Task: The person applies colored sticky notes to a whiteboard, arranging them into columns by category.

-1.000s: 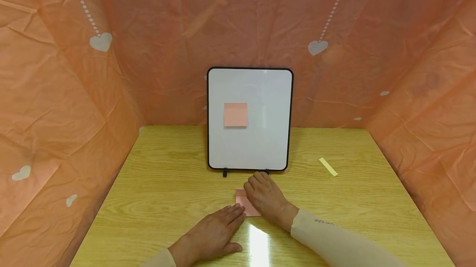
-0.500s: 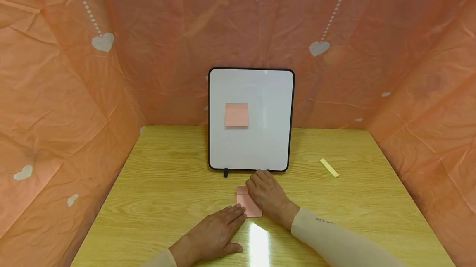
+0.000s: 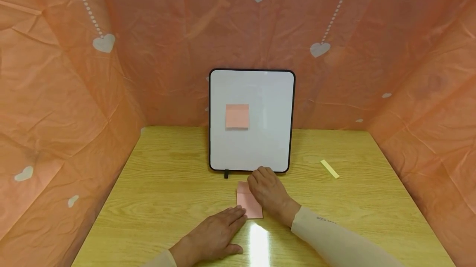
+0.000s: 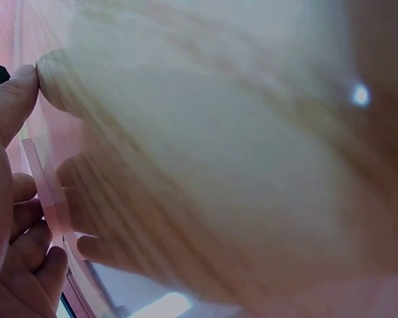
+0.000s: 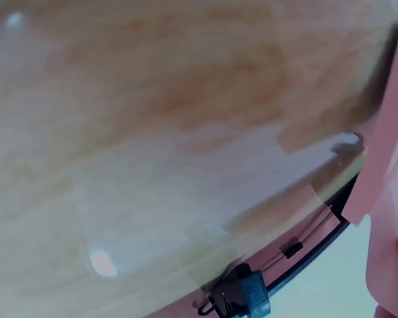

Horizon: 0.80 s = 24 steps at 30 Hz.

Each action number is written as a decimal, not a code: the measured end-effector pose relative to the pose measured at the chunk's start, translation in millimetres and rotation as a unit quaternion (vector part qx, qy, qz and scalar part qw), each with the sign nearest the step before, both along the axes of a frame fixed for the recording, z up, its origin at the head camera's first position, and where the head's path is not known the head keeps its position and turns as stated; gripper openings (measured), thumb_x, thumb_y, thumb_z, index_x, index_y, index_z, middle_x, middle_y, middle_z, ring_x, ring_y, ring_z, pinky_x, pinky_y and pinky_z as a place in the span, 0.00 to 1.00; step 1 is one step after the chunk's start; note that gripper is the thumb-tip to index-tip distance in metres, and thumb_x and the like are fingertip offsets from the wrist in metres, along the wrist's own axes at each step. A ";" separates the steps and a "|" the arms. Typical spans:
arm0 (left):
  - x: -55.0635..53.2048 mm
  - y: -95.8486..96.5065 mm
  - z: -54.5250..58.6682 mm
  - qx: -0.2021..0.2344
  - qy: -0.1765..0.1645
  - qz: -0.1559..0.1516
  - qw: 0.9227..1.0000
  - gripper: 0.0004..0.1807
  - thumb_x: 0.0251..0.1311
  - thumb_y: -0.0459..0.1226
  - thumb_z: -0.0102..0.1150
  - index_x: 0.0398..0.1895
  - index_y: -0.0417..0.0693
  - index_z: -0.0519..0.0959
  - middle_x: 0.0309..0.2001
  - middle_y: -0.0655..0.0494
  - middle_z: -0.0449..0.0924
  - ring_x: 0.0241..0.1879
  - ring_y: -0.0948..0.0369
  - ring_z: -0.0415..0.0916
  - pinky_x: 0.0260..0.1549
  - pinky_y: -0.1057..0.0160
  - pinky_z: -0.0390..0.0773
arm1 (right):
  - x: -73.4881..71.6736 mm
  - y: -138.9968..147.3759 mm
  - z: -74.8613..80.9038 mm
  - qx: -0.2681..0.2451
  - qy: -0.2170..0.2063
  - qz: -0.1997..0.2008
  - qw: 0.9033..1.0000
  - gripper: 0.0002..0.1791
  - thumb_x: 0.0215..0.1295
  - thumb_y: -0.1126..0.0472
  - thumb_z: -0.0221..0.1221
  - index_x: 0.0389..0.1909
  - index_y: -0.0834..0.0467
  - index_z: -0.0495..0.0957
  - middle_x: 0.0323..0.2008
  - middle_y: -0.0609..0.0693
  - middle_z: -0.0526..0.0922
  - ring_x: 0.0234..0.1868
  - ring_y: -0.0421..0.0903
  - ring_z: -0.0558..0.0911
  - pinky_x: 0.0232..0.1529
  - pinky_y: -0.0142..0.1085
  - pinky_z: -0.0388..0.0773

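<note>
A pink sticky note pad [image 3: 251, 208] lies on the wooden table in front of a whiteboard. The left hand [image 3: 217, 232] rests flat, its straight fingertips pressing the pad's lower left side. At the pad's far right side, the right hand [image 3: 269, 190] has its fingers curled, pinching the top sticky note [image 3: 243, 187]. In the right wrist view that pink note [image 5: 388, 245] bends away from the pad [image 5: 388, 119], with a fingertip against it. The left wrist view shows the pad's edge [image 4: 43, 179] beside the left fingers. The right fingertips are hidden in the head view.
Behind the hands the black-framed whiteboard [image 3: 267, 134] stands upright, with another pink sticky note [image 3: 237, 116] on its left half. One black foot [image 3: 226, 174] shows below it. A yellow strip [image 3: 329, 169] lies to the right. Orange cloth [image 3: 178, 52] encloses the table [image 3: 167, 155].
The right hand has moved slightly away from the body, drawing the top note's far edge upward with it. More of the pad shows between the hands. The left hand has stayed in place.
</note>
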<state>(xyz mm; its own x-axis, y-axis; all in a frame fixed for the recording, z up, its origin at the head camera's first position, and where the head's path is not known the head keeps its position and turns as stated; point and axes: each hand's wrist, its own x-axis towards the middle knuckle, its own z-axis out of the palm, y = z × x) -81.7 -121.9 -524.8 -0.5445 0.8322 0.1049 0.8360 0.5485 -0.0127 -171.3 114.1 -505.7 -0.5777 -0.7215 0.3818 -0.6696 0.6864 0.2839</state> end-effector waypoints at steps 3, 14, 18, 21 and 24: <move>0.0 0.4 0.0 0.000 -0.004 0.000 1.000 0.43 0.75 0.65 0.48 0.75 0.40 0.72 0.76 0.45 0.71 0.77 0.53 0.68 0.74 0.58 0.72 | -1.5 1.9 5.0 -0.020 0.005 0.002 1.000 0.13 0.65 0.70 0.69 0.33 0.57 0.72 0.35 0.50 0.76 0.40 0.48 0.74 0.46 0.38 0.76; -0.1 -1.0 0.6 0.003 -0.049 0.011 0.999 0.43 0.75 0.65 0.48 0.77 0.40 0.70 0.77 0.45 0.68 0.77 0.52 0.66 0.73 0.57 0.73 | -34.0 -1.6 40.8 -0.159 0.134 0.049 0.977 0.11 0.79 0.67 0.52 0.32 0.61 0.75 0.33 0.53 0.80 0.37 0.51 0.81 0.43 0.41 0.83; -0.3 -0.8 0.6 0.005 -0.058 0.015 0.998 0.43 0.76 0.65 0.47 0.77 0.41 0.69 0.78 0.46 0.67 0.78 0.53 0.65 0.74 0.57 0.72 | -45.4 -4.1 43.8 -0.163 0.169 0.063 0.970 0.12 0.79 0.68 0.53 0.31 0.61 0.74 0.31 0.53 0.79 0.36 0.51 0.81 0.44 0.41 0.84; 0.0 -0.5 0.5 0.004 -0.063 0.018 0.998 0.43 0.76 0.65 0.47 0.78 0.41 0.69 0.79 0.46 0.67 0.79 0.53 0.64 0.74 0.57 0.72 | -53.5 -7.0 42.5 -0.168 0.181 0.071 0.966 0.12 0.77 0.70 0.55 0.29 0.61 0.74 0.31 0.53 0.79 0.36 0.52 0.81 0.45 0.41 0.84; 0.1 -0.6 0.5 0.004 -0.063 0.018 0.998 0.43 0.75 0.65 0.47 0.78 0.41 0.69 0.79 0.46 0.66 0.78 0.53 0.65 0.73 0.57 0.73 | -61.5 -11.4 39.9 -0.173 0.189 0.076 0.964 0.13 0.75 0.72 0.55 0.27 0.60 0.74 0.30 0.53 0.79 0.35 0.52 0.81 0.44 0.41 0.84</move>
